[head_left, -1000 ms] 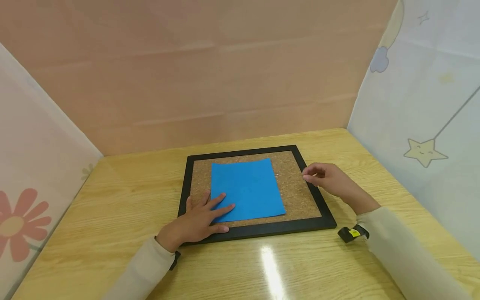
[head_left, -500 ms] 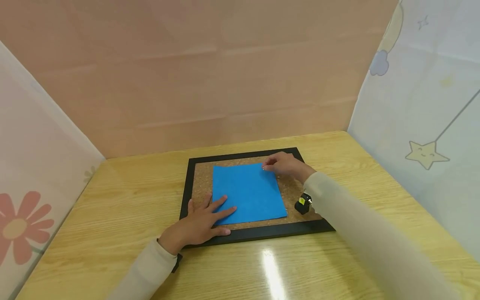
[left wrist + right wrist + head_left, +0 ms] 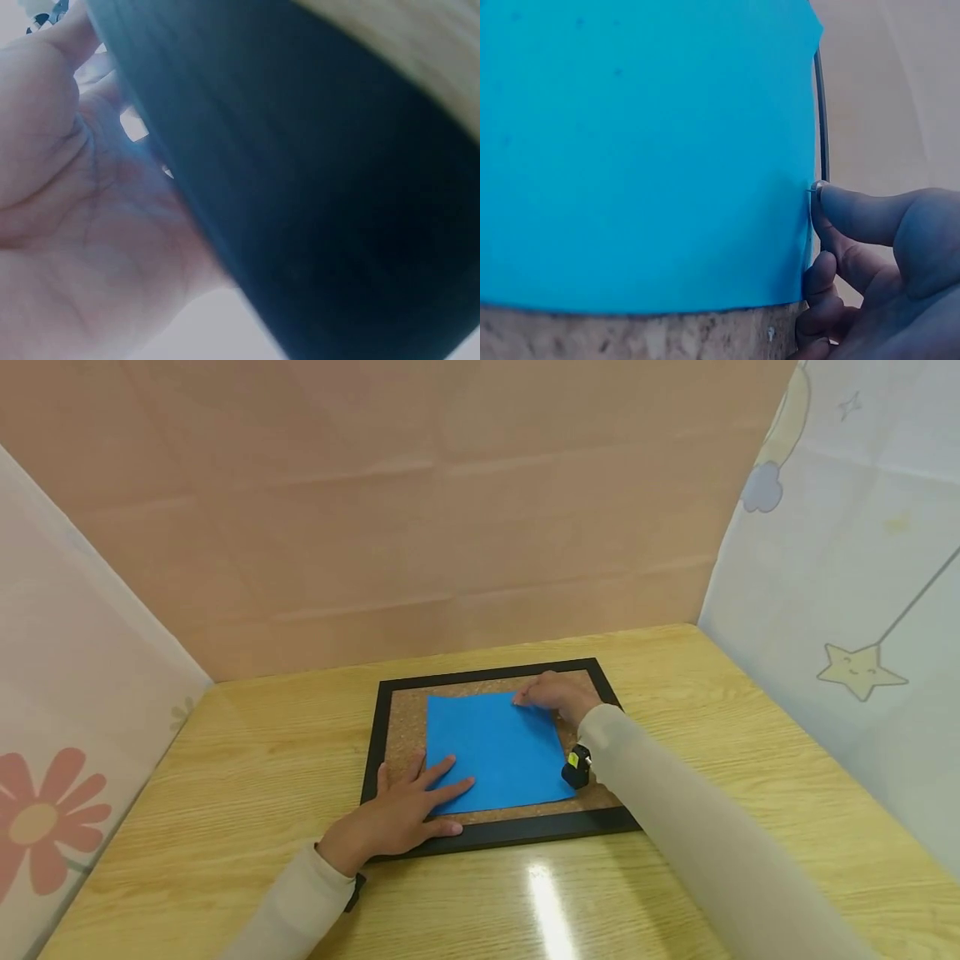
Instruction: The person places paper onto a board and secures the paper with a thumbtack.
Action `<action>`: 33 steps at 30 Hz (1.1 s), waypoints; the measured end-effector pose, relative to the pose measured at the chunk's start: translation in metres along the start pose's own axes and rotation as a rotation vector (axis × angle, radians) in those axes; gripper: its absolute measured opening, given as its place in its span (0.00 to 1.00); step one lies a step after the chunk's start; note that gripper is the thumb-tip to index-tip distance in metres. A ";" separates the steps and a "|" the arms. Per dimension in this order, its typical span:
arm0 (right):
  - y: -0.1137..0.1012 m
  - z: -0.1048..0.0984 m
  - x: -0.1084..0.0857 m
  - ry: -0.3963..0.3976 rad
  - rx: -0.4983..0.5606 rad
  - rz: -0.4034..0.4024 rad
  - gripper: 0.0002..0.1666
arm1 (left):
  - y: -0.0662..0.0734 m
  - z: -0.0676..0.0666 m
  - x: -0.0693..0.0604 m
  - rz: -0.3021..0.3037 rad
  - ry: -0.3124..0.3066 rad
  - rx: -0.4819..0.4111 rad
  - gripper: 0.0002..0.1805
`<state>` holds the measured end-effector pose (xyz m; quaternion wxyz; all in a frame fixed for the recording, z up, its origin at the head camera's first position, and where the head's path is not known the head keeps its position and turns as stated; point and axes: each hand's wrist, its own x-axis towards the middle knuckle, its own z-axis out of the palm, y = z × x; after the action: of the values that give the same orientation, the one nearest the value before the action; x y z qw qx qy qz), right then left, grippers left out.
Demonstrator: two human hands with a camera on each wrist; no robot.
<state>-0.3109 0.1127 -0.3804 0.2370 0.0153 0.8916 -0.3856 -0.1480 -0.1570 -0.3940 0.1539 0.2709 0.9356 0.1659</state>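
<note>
A blue sheet of paper [image 3: 487, 752] lies on a cork board [image 3: 405, 718] with a black frame [image 3: 525, 832]. My left hand [image 3: 397, 814] rests spread at the near left corner, two fingers on the paper and the thumb on the frame. In the left wrist view the palm [image 3: 97, 225] fills the left side, beside the dark frame edge. My right hand [image 3: 558, 692] is at the paper's far right corner. Between its thumb and fingers it pinches a small metal thumbtack [image 3: 817, 189], whose thin point is directed at the paper by its edge.
A wooden table [image 3: 262, 760] carries the board. An orange-pink backdrop [image 3: 450, 527] stands behind, with patterned white panels on either side. On the cork next to the paper is a small pale speck [image 3: 771, 334], too blurred to tell what it is.
My right hand has come left from beyond the frame's right edge to the paper's far right corner, carrying the thumbtack. The left hand has stayed in place on the paper.
</note>
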 end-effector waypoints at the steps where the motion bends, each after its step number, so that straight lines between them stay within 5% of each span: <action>1: 0.000 0.001 0.001 0.008 -0.004 0.005 0.26 | 0.000 0.000 0.000 0.000 -0.003 -0.002 0.34; 8: -0.002 0.004 0.007 0.067 0.023 0.027 0.31 | 0.002 -0.004 -0.001 -0.008 -0.012 0.000 0.34; 23: 0.000 0.011 0.004 0.182 -0.010 -0.006 0.14 | 0.000 -0.003 0.003 -0.007 -0.022 0.023 0.34; 28: 0.009 0.009 -0.003 0.150 -0.080 -0.103 0.14 | -0.001 -0.002 0.004 -0.009 -0.019 0.020 0.34; 33: 0.026 -0.001 -0.031 0.079 -0.257 -0.292 0.18 | -0.003 0.001 0.004 -0.001 -0.011 0.002 0.34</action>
<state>-0.2783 0.1364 -0.3841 0.1434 -0.1293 0.9348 -0.2980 -0.1522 -0.1568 -0.3967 0.1590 0.2716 0.9350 0.1633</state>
